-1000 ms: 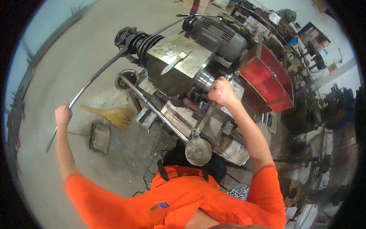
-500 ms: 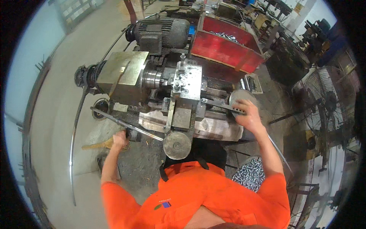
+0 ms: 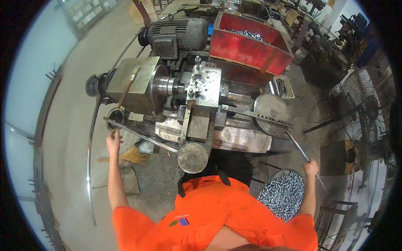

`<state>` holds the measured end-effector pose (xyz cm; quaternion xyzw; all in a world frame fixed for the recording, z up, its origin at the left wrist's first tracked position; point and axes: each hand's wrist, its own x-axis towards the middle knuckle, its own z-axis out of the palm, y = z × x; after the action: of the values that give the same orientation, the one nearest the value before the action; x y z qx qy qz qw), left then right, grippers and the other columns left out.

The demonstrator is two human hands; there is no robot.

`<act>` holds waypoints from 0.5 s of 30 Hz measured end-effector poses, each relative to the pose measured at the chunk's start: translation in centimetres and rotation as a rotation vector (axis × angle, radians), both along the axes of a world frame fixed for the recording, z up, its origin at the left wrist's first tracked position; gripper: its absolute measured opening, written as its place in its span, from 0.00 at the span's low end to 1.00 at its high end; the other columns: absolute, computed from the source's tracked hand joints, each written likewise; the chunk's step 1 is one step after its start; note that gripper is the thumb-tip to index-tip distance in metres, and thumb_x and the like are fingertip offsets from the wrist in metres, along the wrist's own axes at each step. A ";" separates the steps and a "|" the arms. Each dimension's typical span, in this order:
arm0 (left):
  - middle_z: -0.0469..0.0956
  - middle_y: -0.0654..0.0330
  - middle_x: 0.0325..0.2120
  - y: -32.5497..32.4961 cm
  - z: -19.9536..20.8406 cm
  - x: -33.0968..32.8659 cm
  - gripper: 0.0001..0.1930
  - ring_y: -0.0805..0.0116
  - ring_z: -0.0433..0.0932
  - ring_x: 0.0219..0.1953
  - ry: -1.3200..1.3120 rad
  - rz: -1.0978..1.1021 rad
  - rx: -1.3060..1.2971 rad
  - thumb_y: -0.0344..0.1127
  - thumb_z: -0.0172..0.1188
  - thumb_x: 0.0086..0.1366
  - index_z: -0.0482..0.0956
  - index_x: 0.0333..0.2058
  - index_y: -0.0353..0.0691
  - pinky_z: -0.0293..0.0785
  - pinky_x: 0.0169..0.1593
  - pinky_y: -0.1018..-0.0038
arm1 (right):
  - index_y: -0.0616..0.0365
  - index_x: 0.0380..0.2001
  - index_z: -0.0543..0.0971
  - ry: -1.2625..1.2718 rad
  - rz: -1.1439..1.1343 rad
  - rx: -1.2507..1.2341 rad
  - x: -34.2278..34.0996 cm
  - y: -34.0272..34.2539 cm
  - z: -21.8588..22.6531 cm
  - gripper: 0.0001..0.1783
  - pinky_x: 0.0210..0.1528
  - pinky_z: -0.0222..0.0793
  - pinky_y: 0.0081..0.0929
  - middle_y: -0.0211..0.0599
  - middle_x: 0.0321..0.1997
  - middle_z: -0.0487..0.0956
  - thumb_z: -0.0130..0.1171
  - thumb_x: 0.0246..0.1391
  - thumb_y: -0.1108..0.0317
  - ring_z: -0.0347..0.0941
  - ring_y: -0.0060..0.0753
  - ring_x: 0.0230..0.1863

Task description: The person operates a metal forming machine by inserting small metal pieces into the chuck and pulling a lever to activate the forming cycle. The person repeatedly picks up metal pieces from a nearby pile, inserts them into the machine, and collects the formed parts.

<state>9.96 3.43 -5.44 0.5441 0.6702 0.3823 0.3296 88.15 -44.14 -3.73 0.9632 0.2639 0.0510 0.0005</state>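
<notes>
My right hand [image 3: 310, 168] is wrapped round a long metal lever [image 3: 298, 146] that slants down and right from a round steel disc [image 3: 271, 112]. On the left, my left hand [image 3: 113, 144] is just below a dark round bowl [image 3: 115, 118], its fingers drawn together; whatever they may hold is too small to make out. Another metal lever [image 3: 142, 137] runs from beside that bowl to a smaller disc [image 3: 192, 158] in front of me. Between the levers stands a small lathe with a chuck [image 3: 164, 85] and a steel tool block [image 3: 208, 87].
An electric motor [image 3: 179, 37] and a red bin [image 3: 250, 44] with metal parts stand behind the lathe. A basin of small metal pieces [image 3: 281, 195] sits low at my right. A straw broom [image 3: 135, 155] lies at left; a fan [image 3: 363, 106] stands far right.
My right hand has moved from the perforated bar by the right disc down to the lever. My left hand has gone left and slightly up, toward the dark bowl.
</notes>
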 end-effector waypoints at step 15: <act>0.73 0.55 0.24 0.7 -1.0 8.9 0.14 0.66 0.74 0.23 -0.386 0.280 0.089 0.36 0.54 0.62 0.69 0.38 0.28 0.71 0.24 0.71 | 0.67 0.35 0.75 1.355 -0.244 0.726 -21.6 -0.4 0.9 0.19 0.10 0.48 0.19 0.25 0.11 0.64 0.49 0.37 0.68 0.54 0.18 0.08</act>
<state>18.88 4.12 -6.42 0.3769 0.6462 0.5502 0.3711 66.50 -44.55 -2.87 0.7463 0.0656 -0.4661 -0.4706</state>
